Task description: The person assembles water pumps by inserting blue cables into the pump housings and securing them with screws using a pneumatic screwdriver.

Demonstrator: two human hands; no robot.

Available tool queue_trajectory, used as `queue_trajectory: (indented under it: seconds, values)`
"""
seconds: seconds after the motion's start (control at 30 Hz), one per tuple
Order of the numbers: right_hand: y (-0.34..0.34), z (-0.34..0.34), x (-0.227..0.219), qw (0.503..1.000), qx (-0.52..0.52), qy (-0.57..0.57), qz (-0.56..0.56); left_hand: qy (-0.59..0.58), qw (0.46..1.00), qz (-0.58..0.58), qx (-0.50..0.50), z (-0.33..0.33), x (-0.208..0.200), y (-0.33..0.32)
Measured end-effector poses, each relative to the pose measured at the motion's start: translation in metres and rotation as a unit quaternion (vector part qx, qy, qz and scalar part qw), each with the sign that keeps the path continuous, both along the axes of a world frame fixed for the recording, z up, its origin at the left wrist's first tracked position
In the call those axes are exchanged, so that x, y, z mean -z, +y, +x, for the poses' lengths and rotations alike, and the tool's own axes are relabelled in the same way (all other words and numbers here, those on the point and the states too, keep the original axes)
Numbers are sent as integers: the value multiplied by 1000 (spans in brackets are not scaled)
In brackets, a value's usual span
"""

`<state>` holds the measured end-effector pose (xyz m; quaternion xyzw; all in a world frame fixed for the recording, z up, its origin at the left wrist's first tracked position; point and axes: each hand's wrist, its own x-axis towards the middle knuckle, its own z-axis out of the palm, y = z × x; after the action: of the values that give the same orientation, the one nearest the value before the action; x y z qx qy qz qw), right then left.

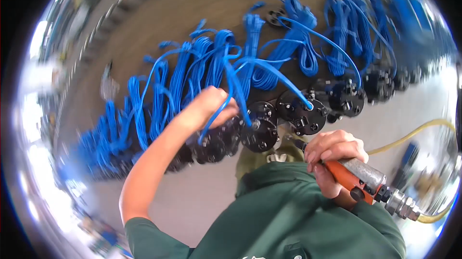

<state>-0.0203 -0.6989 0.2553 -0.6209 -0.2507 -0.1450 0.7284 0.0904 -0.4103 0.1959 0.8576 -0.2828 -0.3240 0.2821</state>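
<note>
The right hand (338,148) is closed firmly around an air-powered hand tool (355,178), its nose pointing left and away from the person, near the closest row of black round housings (260,136). The grip wraps the body from above, probably to steady its weight and keep the nose directed; the yellow hose (413,134) trails off to the right, which likely keeps it clear of the work. The left hand (217,106) is curled among the blue cables (196,66), above the housings left of centre. One cable crosses it, and I cannot tell whether the fingers pinch anything.

The housings sit along the near edge of the brown counter (144,30), presumably for easy reach, while the bundled cable lies on the far side, which would leave the housing faces uncovered. One loose black disc (276,17) lies farther back among the bundles.

The housings look like hard, dark plastic or metal, flat-faced and dotted with small raised studs. The cables are smooth, slightly glossy and flexible, folded into long loops, with single strands arching over to the housings. The tool combines an orange grip, a scuffed grey metal body and shiny silver hose fittings (403,204).
</note>
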Motion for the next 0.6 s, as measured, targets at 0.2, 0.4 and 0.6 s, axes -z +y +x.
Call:
queue_trajectory:
  seconds: [0.2,0.4,0.6]
  values:
    - [-1,-26,14,970,213,96,65,-71,943,-148,288,44,125,-72]
    - [15,-40,16,939,310,135,71,-42,889,-159,427,56,149,-100]
    - [30,-15,5,955,265,134,17,-97,865,-162,464,55,168,-94]
